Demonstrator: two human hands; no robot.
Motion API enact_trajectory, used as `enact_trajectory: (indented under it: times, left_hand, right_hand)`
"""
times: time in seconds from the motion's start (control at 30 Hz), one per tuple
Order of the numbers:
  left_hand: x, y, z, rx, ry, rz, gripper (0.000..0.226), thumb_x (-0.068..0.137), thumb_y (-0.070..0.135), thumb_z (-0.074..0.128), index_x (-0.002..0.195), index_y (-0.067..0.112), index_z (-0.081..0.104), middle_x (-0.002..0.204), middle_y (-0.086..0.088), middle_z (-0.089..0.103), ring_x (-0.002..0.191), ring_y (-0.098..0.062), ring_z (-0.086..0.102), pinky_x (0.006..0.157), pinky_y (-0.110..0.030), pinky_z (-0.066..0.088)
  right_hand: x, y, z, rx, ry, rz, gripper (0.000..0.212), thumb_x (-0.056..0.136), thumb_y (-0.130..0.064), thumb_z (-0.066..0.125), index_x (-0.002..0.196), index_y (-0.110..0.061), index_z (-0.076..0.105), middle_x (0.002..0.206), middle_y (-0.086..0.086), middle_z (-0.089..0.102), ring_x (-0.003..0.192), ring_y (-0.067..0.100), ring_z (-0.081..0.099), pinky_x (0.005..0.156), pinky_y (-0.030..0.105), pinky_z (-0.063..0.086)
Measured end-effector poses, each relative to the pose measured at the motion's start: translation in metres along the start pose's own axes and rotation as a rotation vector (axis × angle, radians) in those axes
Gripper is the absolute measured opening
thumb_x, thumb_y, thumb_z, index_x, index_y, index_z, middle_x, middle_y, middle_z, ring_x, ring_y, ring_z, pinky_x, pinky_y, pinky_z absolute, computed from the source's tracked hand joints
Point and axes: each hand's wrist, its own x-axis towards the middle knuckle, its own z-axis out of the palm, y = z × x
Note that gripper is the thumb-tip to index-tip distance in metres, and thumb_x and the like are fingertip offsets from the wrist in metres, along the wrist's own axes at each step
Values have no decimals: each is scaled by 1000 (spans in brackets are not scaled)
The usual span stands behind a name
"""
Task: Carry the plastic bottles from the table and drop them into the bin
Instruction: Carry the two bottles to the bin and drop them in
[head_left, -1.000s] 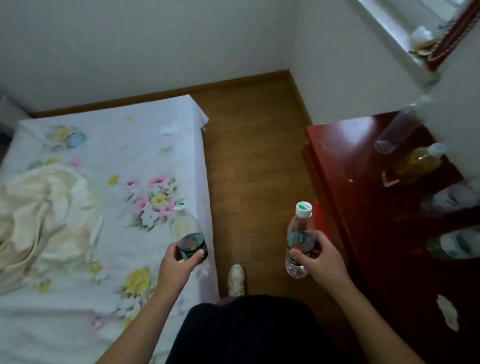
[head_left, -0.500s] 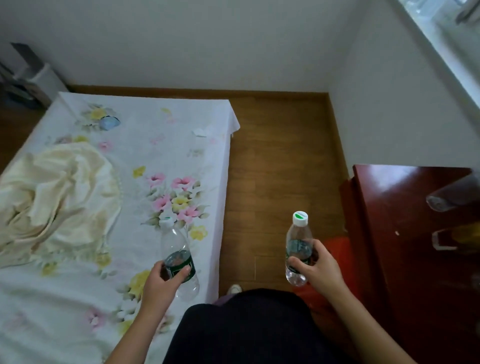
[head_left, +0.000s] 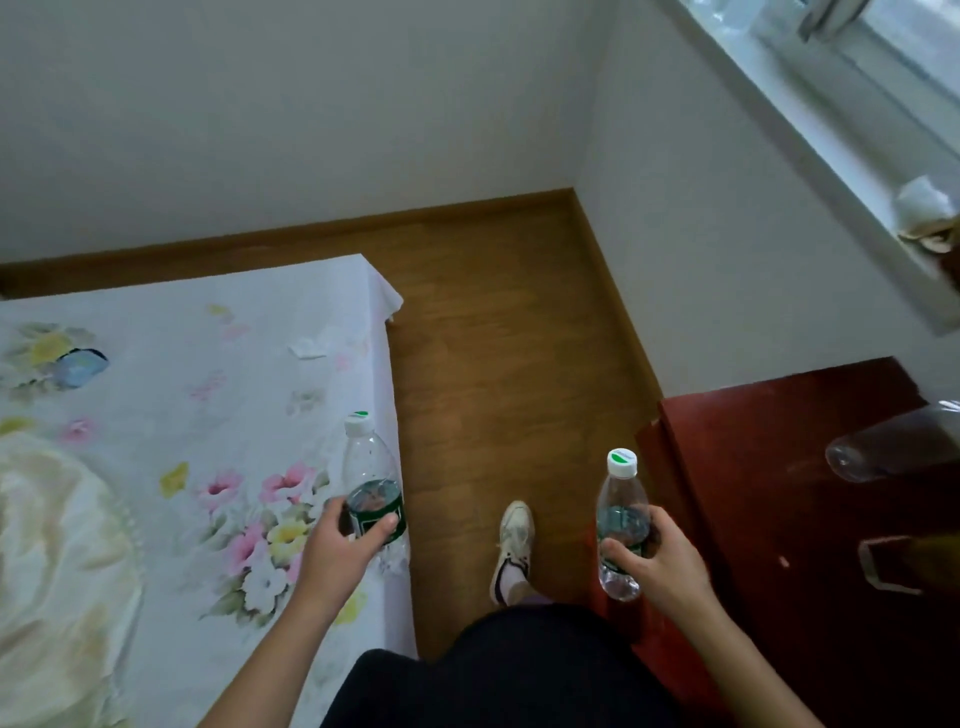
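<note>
Where the wooden floor (head_left: 493, 332) runs as a narrow strip toward the white corner walls, I see a bed (head_left: 171, 415) on the left under a white sheet printed with pink and yellow flowers, a crumpled cream cloth (head_left: 47, 561) lying on it. On the right stands the dark red, glossy worktop (head_left: 779, 467); a clear bottle (head_left: 893, 447) lies on its side there at the frame edge, and another object beside it is cut off, so I cannot tell what it is. A window sill (head_left: 852, 156) crosses the upper right.

My left hand (head_left: 337, 551) has its fingers (head_left: 382, 526) wrapped around the dark green label of the left bottle (head_left: 371, 478), a clear, ribbed plastic cylinder with a white cap marked green, held upright over the bed's edge. My right hand (head_left: 657, 564) grips the right bottle (head_left: 621, 519) of the same make at its label, upright, above the floor just beside the worktop's corner. Both bottles look nearly empty. One pale shoe (head_left: 514, 545) rests on the floor between the hands, dark clothing below it. No bin appears in view.
</note>
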Motion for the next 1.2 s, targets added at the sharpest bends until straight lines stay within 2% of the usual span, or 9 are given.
enact_trajectory:
  times: [0.13,0.3,0.47,0.6,0.67,0.73,0.97,1.07,1.2]
  left_hand:
    - [54,43,2,-7,69,-71,48,80,38,79,120,20,60,110,0,67,103,-22,63,81,-36,51]
    - [103,80,-8,-72,185,-134,47,80,35,80,119,19,60,112,-1,66,106,-24,61,87,-39,48]
    - [156,104,-31,-160,292,-260,42,82,33,79,116,17,60,101,-1,68,91,-21,64,73,-37,52]
    - [222,128,-43,-225,332,-285,34,84,31,77,110,19,58,100,-4,67,88,-23,62,74,-40,54]
    - [260,148,-49,-250,333,-283,35,85,29,76,112,18,58,100,-5,66,90,-23,61,77,-40,53]
    - [302,170,-54,-263,313,-266,34,85,27,77,112,15,60,96,0,66,87,-18,60,69,-30,46]
    - [443,267,-70,-214,178,-157,33,82,30,79,108,22,60,101,4,68,90,-10,62,69,-26,47]
    - [500,309,-69,-191,142,-123,38,82,32,79,113,23,59,106,3,67,97,-16,62,76,-32,49]
    - [575,350,-64,-181,114,-104,42,81,34,79,117,28,57,113,4,65,109,-19,59,93,-39,50]
  right_hand:
    - [74,-52,-14,20,-29,-33,51,72,-42,83,115,-31,59,104,-13,70,96,6,66,81,33,56]
    - [166,-147,-19,-12,-159,-146,66,61,-56,82,117,-32,57,105,-14,68,96,3,65,80,29,57]
    - [247,-259,-13,-24,-227,-288,50,73,-39,83,115,-30,57,104,-14,68,93,2,66,70,17,53]
    - [312,-334,2,-34,-252,-352,61,64,-50,82,115,-30,57,104,-14,68,95,4,66,77,25,57]
    - [345,-361,9,-46,-249,-356,60,68,-46,83,118,-27,57,107,-12,68,97,5,67,78,25,58]
    - [377,-382,12,-57,-234,-344,57,71,-43,83,119,-26,58,107,-11,70,97,6,67,77,25,58]
    - [462,-431,-8,-43,-126,-256,77,55,-68,73,120,-29,55,106,-13,67,98,9,67,80,33,60]
    - [500,-450,-19,-38,-116,-197,73,62,-60,75,122,-27,54,108,-13,65,99,10,66,77,27,57]
    - [566,-487,-27,-43,-132,-173,76,55,-68,71,118,-29,55,106,-11,68,97,8,67,76,29,59]
